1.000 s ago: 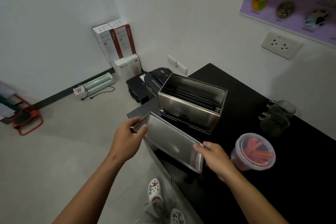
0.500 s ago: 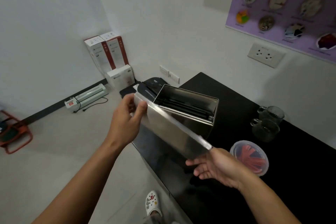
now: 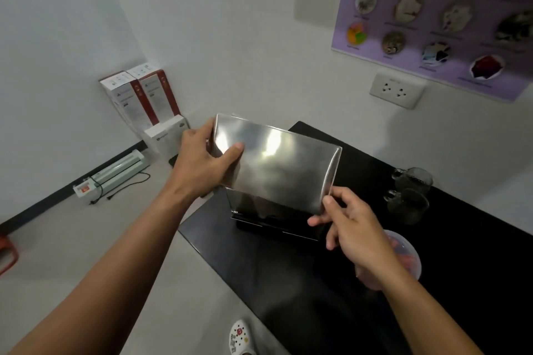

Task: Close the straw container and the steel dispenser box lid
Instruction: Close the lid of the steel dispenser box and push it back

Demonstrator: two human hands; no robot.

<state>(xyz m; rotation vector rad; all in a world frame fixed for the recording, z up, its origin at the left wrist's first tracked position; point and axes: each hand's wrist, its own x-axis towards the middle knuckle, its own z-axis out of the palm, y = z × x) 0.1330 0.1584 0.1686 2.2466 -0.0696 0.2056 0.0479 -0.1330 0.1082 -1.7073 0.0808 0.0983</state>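
White walls and a black bench (image 3: 288,282): steel lid going onto its box.

Left hand (image 3: 202,164) grips the lid's (image 3: 274,164) left end, thumb on top; right hand (image 3: 354,233) pinches its near right corner. Lid sits tilted over the steel box (image 3: 274,219), apparently not yet seated. Behind the right hand, the straw tub (image 3: 409,256) already looks lidded, though mostly hidden. Seating the lid seems the remaining step.
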